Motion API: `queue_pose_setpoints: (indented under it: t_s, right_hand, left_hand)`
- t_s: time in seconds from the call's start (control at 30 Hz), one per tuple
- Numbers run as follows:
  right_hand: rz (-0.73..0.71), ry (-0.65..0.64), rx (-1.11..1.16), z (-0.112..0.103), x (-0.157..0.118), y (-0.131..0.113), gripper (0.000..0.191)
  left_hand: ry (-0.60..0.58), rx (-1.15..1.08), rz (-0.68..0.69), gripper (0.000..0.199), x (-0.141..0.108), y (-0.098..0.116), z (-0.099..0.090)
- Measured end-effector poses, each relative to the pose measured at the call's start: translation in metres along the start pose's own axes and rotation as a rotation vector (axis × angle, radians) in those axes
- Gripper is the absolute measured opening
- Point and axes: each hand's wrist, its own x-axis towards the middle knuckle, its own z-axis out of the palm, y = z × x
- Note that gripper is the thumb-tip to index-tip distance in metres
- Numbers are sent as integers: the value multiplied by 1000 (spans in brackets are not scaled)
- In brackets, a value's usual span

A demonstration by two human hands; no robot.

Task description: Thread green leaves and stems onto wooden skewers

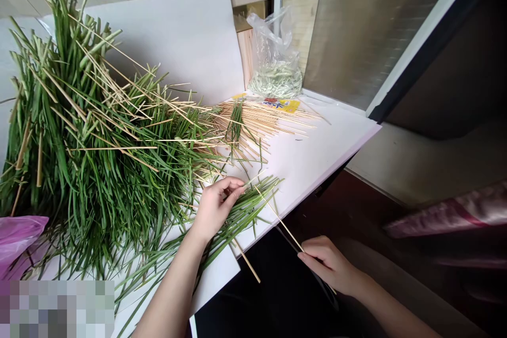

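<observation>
The left grip lies on a thin bunch of green leaves near the front edge of the tabletop. Its fingers are curled and close together over the bunch, but it is not possible to tell if they hold it firmly. The right grip is past the edge of the tabletop, and it is nearly closed around a thin bamboo stick. This stick goes up from the right grip, crosses over the edge, and its far end reaches near the left fingers. A second stick comes out under the bunch and hangs over the tabletop edge.

To the left of the hands there is a large heap of long green leaves, and many loose sticks lie across it. Behind the hands, a flat group of pale sticks lies on the tabletop, with a small green bunch on top of it. A yellow packet is under the far ends of these sticks. Further back stands a clear plastic bag with pale green material inside. A pink plastic bag lies at the left side, touching the heap. A white board stands behind the heap.
</observation>
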Motion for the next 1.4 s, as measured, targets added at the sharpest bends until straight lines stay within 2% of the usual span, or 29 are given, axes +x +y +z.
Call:
queue_pose_setpoints:
  t_s: [0.17, 0.37, 1.17, 1.4]
  right_hand:
    - [37, 4, 19, 0, -1, 0, 46]
    - [55, 1, 33, 0, -2, 1, 46]
    - [46, 8, 43, 0, -1, -1, 46]
    - [35, 3, 55, -1, 0, -1, 46]
  left_hand:
    - [-2, -47, -55, 27, 0, -3, 2]
    - [-47, -31, -50, 25, -1, -5, 2]
    - [-60, 4, 43, 22, 1, -1, 2]
    - [-17, 10, 21, 23, 1, -3, 3]
